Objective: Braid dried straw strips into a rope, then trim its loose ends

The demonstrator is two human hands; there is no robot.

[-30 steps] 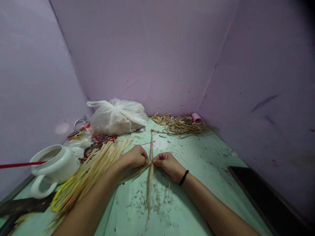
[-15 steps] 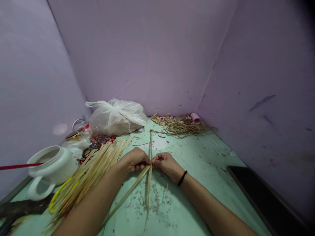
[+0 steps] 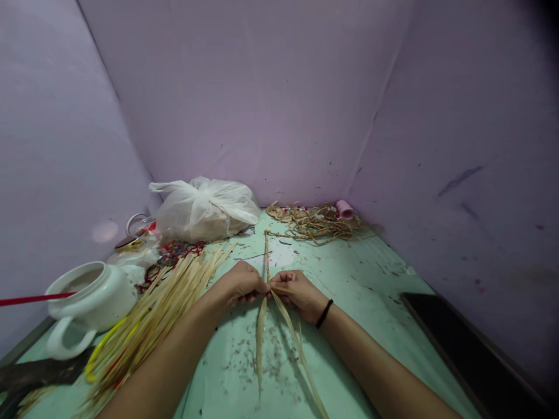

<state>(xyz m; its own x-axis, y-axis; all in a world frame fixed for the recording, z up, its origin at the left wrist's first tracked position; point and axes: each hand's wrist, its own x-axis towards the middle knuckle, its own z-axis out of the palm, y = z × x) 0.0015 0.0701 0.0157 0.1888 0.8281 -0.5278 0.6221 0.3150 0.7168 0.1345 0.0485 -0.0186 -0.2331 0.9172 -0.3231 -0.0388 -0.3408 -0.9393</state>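
Person is working at a green tabletop (image 3: pixel 371 302), both hands meeting at a slim braid (image 3: pixel 267 256) of dry plant fibre. The braid is lying straight ahead near the table's middle, looking tan-brown, narrow and tightly plaited. At its far tip a thin cord is running off rightward, toward a brown tangle of cord (image 3: pixel 321 227). At the near end the plait is giving way to loose strips, paler and flatter: a left strip (image 3: pixel 260 343) is trailing toward the person, tapering to a fine point; a longer right strip (image 3: pixel 301 349) is slanting to the lower right. Left hand (image 3: pixel 245 283) is pinching the braid's near end, thumb and forefinger drawn together, other fingers curling in. Right hand (image 3: pixel 300 292) is pinching just beside it, fingertips nearly meeting, another strip crossing into them; its exact hold is too small to tell. A bundle of straw-coloured strips (image 3: pixel 174 308) is lying beside the left forearm.
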